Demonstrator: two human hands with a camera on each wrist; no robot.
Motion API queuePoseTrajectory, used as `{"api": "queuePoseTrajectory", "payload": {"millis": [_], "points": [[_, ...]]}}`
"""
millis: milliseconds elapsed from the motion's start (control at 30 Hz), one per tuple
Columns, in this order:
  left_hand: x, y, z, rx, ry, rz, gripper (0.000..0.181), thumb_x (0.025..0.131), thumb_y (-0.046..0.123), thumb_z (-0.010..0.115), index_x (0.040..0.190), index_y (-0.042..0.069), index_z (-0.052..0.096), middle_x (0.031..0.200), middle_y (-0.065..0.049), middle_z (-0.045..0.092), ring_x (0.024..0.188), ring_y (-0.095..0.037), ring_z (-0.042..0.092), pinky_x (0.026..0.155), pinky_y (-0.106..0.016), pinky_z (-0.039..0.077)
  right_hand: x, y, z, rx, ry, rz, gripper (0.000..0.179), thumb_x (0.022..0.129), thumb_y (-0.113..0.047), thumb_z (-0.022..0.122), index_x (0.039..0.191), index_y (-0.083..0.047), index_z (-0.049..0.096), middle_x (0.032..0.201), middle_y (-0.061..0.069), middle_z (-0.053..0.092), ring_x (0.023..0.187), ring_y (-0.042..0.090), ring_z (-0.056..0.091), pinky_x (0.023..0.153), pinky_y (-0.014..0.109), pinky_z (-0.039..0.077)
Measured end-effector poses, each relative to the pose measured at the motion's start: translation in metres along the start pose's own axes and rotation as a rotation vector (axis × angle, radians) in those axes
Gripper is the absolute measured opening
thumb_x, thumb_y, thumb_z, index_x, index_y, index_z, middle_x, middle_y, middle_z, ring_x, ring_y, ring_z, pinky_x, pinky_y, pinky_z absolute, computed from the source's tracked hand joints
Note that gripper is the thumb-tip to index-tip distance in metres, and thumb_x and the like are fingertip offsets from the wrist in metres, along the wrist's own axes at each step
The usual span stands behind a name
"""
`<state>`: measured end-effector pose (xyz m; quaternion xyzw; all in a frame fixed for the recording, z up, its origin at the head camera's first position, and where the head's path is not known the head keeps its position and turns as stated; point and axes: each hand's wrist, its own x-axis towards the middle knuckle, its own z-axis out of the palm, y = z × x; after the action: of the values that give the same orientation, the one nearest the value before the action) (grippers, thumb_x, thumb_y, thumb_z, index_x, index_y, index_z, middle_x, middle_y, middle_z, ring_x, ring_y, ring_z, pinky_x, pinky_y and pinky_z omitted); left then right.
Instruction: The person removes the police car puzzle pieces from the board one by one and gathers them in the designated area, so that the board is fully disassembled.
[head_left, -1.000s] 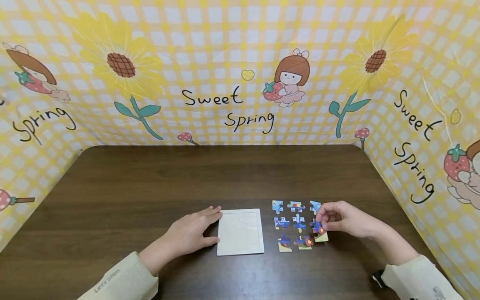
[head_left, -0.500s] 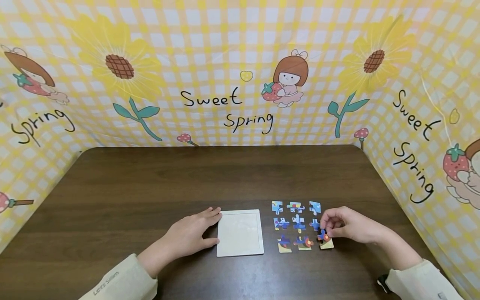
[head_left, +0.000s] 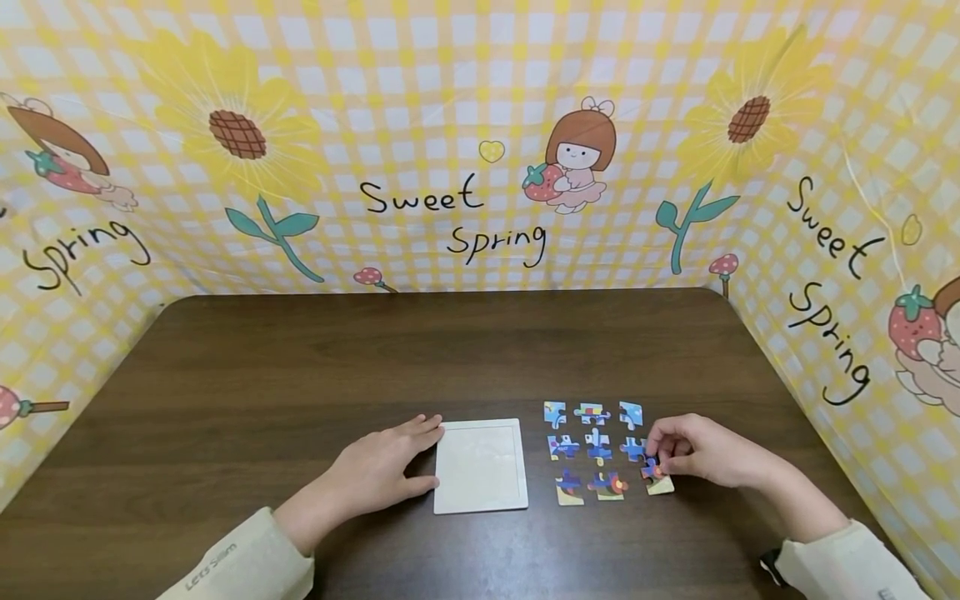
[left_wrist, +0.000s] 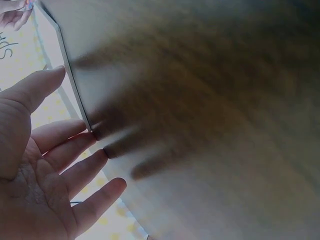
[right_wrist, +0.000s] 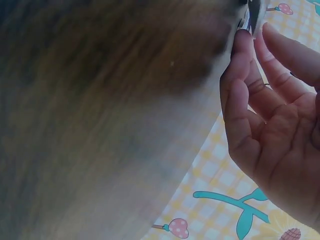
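My right hand (head_left: pixel 697 450) pinches a jigsaw puzzle piece (head_left: pixel 660 482) between thumb and fingers, at the lower right of a group of loose pieces. This piece is blue, red and sandy yellow, and its upper part is partly covered by the fingertips. In the right wrist view only a thin edge of the puzzle piece (right_wrist: pixel 256 14) shows at the fingertips. My left hand (head_left: pixel 382 467) touches the left edge of a square, pale puzzle tray (head_left: pixel 480 506) with thumb and fingers spread. The left wrist view shows those fingers extended along the tray's edge (left_wrist: pixel 70 75).
Several colourful jigsaw pieces (head_left: pixel 598 446) lie apart in three rows to the right of the tray. A piece (head_left: pixel 633 450) lies just beyond the held one. The brown table (head_left: pixel 450 350) meets a yellow checked cloth (head_left: pixel 420 108) at the back and sides.
My right hand has moved right and towards me with the puzzle piece, uncovering the piece beyond it. The left hand and the tray have stayed put.
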<state>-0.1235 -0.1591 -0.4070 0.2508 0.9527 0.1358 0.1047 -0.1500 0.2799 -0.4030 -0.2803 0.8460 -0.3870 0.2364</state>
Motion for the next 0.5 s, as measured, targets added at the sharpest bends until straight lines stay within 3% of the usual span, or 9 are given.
{"api": "queuePoseTrajectory", "payload": {"millis": [267,500], "points": [[-0.0014,-0.0046,-0.0017,0.005,0.022,0.027,0.061,0.09,0.035,0.072,0.141,0.006,0.056,0.15,-0.01,0.051,0.139,-0.03,0.049,0.102,-0.055,0.048,-0.0011,-0.0013,0.0029,0.02,-0.023,0.004,0.009,0.091,-0.003,0.067,0.099,0.001,0.065,0.08,0.0,0.064,0.068,0.001,0.056,0.06,0.021,0.048],[-0.002,-0.0099,-0.0024,-0.016,0.037,0.038,0.058,0.091,0.032,0.071,0.14,0.004,0.056,0.147,-0.013,0.054,0.136,-0.03,0.052,0.103,-0.053,0.048,-0.0002,-0.0066,0.0005,-0.082,-0.008,0.01,0.008,0.091,-0.006,0.068,0.098,-0.003,0.066,0.08,-0.005,0.061,0.066,-0.001,0.053,0.06,0.022,0.048]]}}
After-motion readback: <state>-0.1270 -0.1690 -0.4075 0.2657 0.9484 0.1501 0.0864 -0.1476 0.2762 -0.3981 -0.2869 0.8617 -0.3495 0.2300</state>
